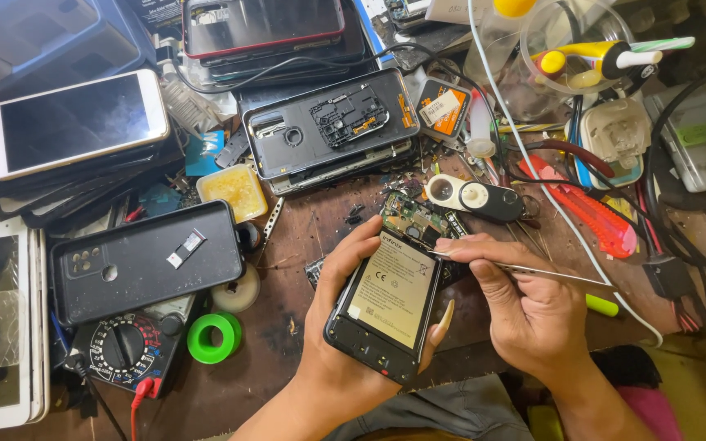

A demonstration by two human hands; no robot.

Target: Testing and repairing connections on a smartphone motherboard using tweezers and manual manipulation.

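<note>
A: In the lower middle of the frame the left hand (345, 286) is wrapped around an opened phone (386, 314), with the thumb along its left edge. The back cover is off, so the pale battery (394, 287) faces up. Probably the person grips it this way to keep it steady and tilted toward the eyes.

B: And the right hand (525, 306)?

A: It is closed on thin metal tweezers (533, 271), pinched between thumb and forefinger. The tip touches the upper right corner of the battery, near the green circuit board (415, 219) at the top of the phone. A fine tool seems needed there because the parts are small.

B: What lies around?

A: On the dark wooden surface (296, 237), a black phone cover (145, 261) at the left, a multimeter (128, 351) and a green tape roll (214, 336) below it, a red cutter (590, 208) at the right.

B: Anything unclear?

A: The tweezers' tip is too small to tell if it holds something. The phone's lower edge is partly behind the left palm, and the multimeter is partly covered by the black cover.
</note>
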